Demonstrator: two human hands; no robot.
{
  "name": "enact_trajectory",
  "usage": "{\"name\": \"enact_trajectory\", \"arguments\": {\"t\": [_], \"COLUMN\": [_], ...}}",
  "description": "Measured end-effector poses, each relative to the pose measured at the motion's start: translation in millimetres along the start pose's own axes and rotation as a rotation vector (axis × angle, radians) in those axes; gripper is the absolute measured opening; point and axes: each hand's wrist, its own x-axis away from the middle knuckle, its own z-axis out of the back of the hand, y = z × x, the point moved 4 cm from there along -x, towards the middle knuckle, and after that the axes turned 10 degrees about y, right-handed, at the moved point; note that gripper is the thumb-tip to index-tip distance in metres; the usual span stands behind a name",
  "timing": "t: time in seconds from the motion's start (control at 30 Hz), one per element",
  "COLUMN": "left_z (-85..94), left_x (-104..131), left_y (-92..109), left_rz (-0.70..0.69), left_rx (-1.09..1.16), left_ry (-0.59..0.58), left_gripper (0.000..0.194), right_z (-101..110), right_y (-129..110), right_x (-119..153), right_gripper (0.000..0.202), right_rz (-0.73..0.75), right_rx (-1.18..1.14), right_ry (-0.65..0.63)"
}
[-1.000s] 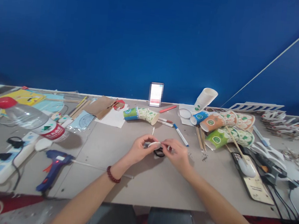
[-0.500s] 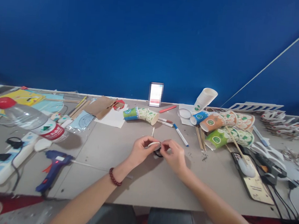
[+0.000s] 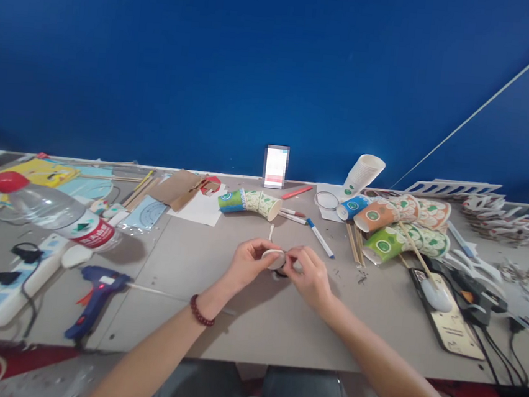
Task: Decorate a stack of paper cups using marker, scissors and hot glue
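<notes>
My left hand (image 3: 249,264) pinches a small pale round disc (image 3: 274,260) between thumb and fingers, just above the table. The disc's flat face is tilted up. My right hand (image 3: 308,274) is closed at the disc's right edge, fingertips pinched together; whether they grip the rim or something small is hidden. Something dark and curved (image 3: 280,273) shows under the disc, partly covered by the fingers. Beyond my hands lies a bent tube of joined paper cups (image 3: 249,203), with a small white stick (image 3: 271,231) in front of it.
A blue glue gun (image 3: 98,301), a power strip (image 3: 17,287) and a lying plastic bottle (image 3: 64,213) are at left. Markers (image 3: 320,239) lie ahead. Joined paper cups (image 3: 387,216), a cup stack (image 3: 364,175) and a phone (image 3: 451,322) are at right. An upright screen (image 3: 275,167) leans against the wall.
The disc has tilted, so more of its flat face shows, and less of the dark thing beneath it is visible. Both hands stay in nearly the same place.
</notes>
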Motion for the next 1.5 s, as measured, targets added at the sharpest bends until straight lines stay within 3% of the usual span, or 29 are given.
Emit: {"name": "enact_trajectory", "arguments": {"t": [0.17,0.33,0.53,0.73,1.03,1.23,1.5], "left_z": [1.0,0.1,7.7,8.2,3.4,-4.9,-6.9], "left_x": [0.8,2.3,-4.8,-3.5,-0.4,7.1,16.6], "left_y": [1.7,1.2,2.0,0.7,-0.6,1.2,1.4], "left_rz": [0.081,0.176,0.269,0.21,0.066,-0.058,-0.192], "left_rx": [0.024,0.067,0.2,0.115,0.011,-0.024,-0.151], "left_ry": [-0.014,-0.041,0.063,0.024,0.021,0.027,0.064], "left_gripper": [0.031,0.034,0.035,0.034,0.03,0.025,0.013], "right_z": [2.2,17.6,2.9,-6.9,-5.3,-2.5,-5.5], "right_y": [2.4,26.7,21.6,21.0,21.5,15.1,9.5], "right_x": [-4.3,-14.9,-5.3,2.7,3.4,2.1,3.0], "right_gripper": [0.014,0.011,0.01,0.014,0.012,0.013,0.014], "right_rz": [-0.015,-0.249,-0.426,-0.58,-0.502,-0.303,-0.156], "right_rx": [0.011,0.054,-0.197,-0.299,-0.205,-0.059,0.039], "right_ry": [-0.021,0.112,-0.081,-0.141,-0.148,-0.075,-0.117]}}
